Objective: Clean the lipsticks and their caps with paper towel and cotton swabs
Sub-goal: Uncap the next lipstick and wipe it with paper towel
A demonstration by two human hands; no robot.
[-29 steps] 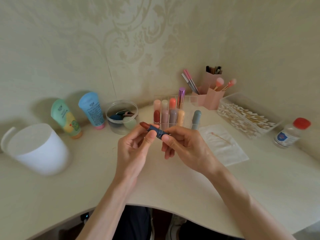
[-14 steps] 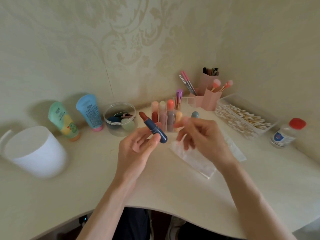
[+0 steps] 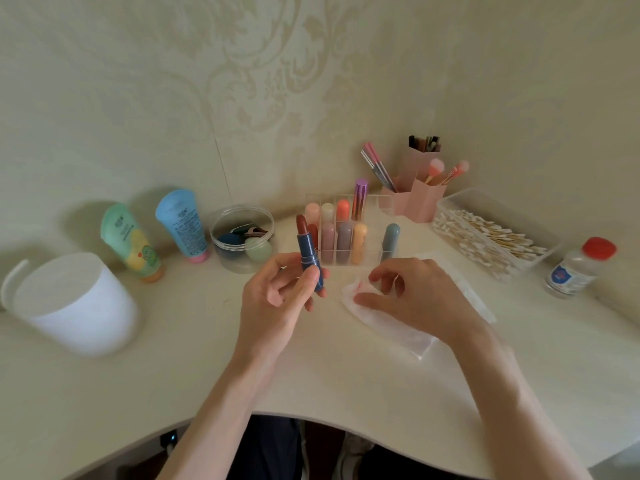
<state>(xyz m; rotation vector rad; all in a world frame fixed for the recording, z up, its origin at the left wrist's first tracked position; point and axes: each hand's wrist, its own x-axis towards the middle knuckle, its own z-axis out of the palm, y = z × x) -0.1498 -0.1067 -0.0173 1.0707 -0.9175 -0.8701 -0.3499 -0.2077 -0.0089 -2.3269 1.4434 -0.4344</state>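
1. While the left hand (image 3: 277, 299) holds the lipstick (image 3: 308, 251), its grip is clamped on the blue tube: the thumb is on the front and the curled fingers are behind. The red bullet is out and points up, and no cap is on it.
2. The right hand (image 3: 412, 296) is down on the paper towel (image 3: 391, 327), which lies on the bench (image 3: 173, 375). Its grip seems closed on the stained left corner, with the thumb under the bent fingers. The picture is a bit blurred there.
3. I judge that the step in hand is to fetch the towel and wipe this lipstick.
4. For the next move the right hand must lift the towel to the tube, which is near, and wrap it round the tube without pressing on the soft bullet.
5. Both forearms reach forward over the bench edge. The left palm faces the person, and the right palm faces down.
6. Cotton swabs (image 3: 485, 237) lie in a clear box to the right, well apart from the hands. Other lipsticks stand in the organizer (image 3: 339, 237) just behind the hands.
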